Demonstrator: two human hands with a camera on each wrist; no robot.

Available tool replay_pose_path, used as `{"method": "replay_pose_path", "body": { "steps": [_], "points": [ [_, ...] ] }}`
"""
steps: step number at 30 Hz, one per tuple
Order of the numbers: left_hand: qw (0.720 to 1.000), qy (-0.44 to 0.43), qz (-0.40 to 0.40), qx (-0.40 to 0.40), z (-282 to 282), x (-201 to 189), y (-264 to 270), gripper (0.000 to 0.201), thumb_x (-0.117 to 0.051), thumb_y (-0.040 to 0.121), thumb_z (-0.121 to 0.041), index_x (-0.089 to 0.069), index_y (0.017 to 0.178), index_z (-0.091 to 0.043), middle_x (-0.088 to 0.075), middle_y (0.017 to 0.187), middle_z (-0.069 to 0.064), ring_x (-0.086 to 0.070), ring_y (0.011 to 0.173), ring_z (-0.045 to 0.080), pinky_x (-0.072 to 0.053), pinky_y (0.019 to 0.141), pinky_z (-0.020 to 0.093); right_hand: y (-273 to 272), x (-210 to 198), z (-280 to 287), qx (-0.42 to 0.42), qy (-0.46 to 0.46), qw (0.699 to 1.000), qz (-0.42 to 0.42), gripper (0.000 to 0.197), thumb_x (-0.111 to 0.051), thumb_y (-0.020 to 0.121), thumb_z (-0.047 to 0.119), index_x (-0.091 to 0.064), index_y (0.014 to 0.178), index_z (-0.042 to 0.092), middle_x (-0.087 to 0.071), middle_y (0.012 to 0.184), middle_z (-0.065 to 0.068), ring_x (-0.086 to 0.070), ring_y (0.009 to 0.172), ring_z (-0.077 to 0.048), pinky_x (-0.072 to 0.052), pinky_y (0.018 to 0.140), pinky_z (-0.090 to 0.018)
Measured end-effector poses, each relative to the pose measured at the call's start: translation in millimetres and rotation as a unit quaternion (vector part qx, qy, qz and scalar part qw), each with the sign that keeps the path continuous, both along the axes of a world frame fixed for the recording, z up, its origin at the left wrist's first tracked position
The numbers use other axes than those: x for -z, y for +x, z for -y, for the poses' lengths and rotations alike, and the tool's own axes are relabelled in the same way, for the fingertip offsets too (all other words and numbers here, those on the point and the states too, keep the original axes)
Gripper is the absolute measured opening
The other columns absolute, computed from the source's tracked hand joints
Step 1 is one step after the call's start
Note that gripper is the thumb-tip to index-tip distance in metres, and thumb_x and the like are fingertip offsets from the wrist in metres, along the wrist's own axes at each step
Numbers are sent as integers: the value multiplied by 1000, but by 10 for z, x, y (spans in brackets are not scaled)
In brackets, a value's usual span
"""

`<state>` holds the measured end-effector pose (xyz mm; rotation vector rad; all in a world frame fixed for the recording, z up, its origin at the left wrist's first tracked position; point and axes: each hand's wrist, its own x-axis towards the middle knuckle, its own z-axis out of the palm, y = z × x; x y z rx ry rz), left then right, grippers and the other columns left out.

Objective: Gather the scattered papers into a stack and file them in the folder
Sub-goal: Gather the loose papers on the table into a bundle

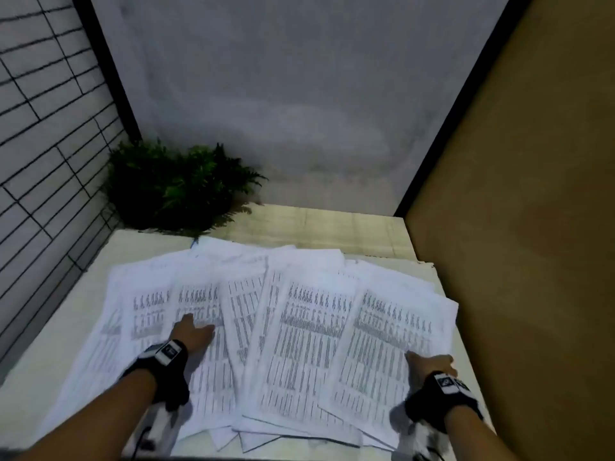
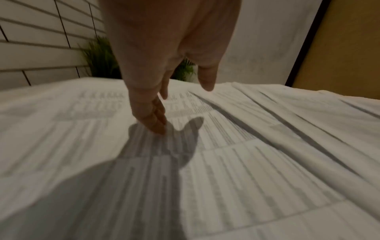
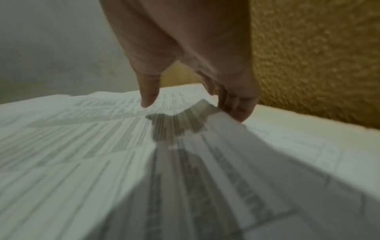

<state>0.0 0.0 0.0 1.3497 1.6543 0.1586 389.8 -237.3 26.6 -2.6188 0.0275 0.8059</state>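
Papers (image 1: pixel 299 327) lie fanned over the tabletop (image 1: pixel 40 354), in front of the plant (image 1: pixel 173 191). Our left hand (image 1: pixel 191 334) rests flat, fingers straight, on them; right hand (image 1: pixel 432 362) pinches the sheet edge farthest from the plant. Risk: sheets buckle or slide off when we sweep them together

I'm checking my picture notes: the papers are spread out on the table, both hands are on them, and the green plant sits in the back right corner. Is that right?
Nearly. The green plant sits in the back left corner, as the head view shows. The papers are spread on the table, with the left hand and right hand on them.
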Motion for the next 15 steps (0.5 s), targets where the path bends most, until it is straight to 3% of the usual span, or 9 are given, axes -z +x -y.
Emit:
{"method": "replay_pose_path", "body": {
  "steps": [3,6,9,11,13,15],
  "points": [
    [997,-17,49,-49,97,-8,249,79,-63,84,-21,-16,141,7,-27,148,27,-33,134,40,-32,108,42,-44,5,-116,-48,25,998,12,64,-72,76,22,-44,126,-6,-54,128,-26,-54,113,-41,-46,96,-46],
    [973,-36,194,-121,194,48,548,67,-70,75,-11,-38,133,0,-45,138,26,-50,120,37,-41,102,47,-110,50,-236,-115,11,990,78,67,-69,78,23,-37,134,4,-45,134,-23,-42,124,-40,-36,101,-52],
    [976,-28,203,-76,194,113,776,55,-69,77,-14,-44,127,-7,-57,125,22,-58,108,35,-45,97,51,-143,63,-312,-167,-16,978,122,68,-66,80,25,-34,138,11,-39,140,-18,-35,128,-37,-30,104,-49],
    [978,-12,208,-32,239,21,956,60,-69,78,-15,-41,130,-6,-58,123,16,-57,106,31,-48,92,43,-163,93,-345,-203,-18,968,147,67,-66,79,24,-36,137,12,-41,138,-16,-38,127,-36,-31,105,-48],
    [978,5,206,13,328,-42,1158,59,-70,77,-12,-41,128,-7,-57,113,13,-55,97,26,-46,79,31,-191,118,-386,-236,-6,959,158,67,-66,79,22,-37,138,11,-43,138,-16,-40,126,-35,-33,104,-46],
    [978,2,200,62,471,-47,1348,65,-73,73,-10,-39,129,-7,-55,114,12,-52,97,22,-42,81,29,-218,122,-402,-228,4,961,157,68,-67,79,22,-36,138,9,-40,141,-17,-38,129,-35,-31,106,-46]
  ]
}}
